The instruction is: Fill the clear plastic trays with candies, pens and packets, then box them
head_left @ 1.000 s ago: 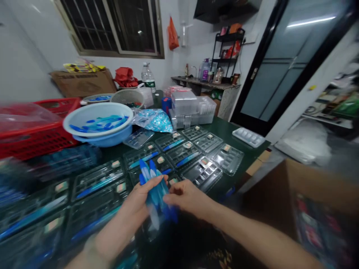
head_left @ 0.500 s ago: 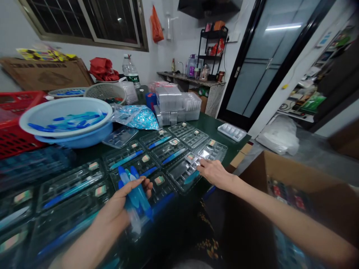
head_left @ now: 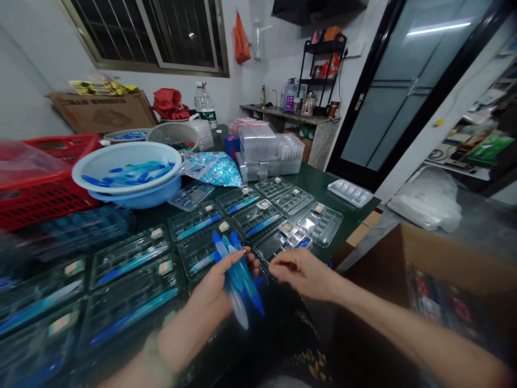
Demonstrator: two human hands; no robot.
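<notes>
My left hand (head_left: 232,272) is closed around a bunch of blue and light-blue pens (head_left: 238,277), their ends fanning out above and below the fingers. Just to its right, my right hand (head_left: 301,272) has its fingers curled together, and no pen shows in them. It hovers at the near edge of a clear compartment tray (head_left: 278,242); a blue pen (head_left: 304,243) shows in this tray, partly hidden. Similar clear trays lie in rows across the dark green table, many with a pen (head_left: 139,315) and a small pastel-striped block (head_left: 165,267).
A light-blue basin (head_left: 86,186) of blue pens stands at the left beside a red basket (head_left: 44,199). Behind the trays are a bag of blue glitter-like bits (head_left: 218,171) and stacked clear boxes (head_left: 258,148). An open carton (head_left: 436,253) stands at the right.
My right hand has drawn back from the tray toward the pens in my left hand. The left hand still grips its bunch. The view has turned left, shifting everything rightward.
</notes>
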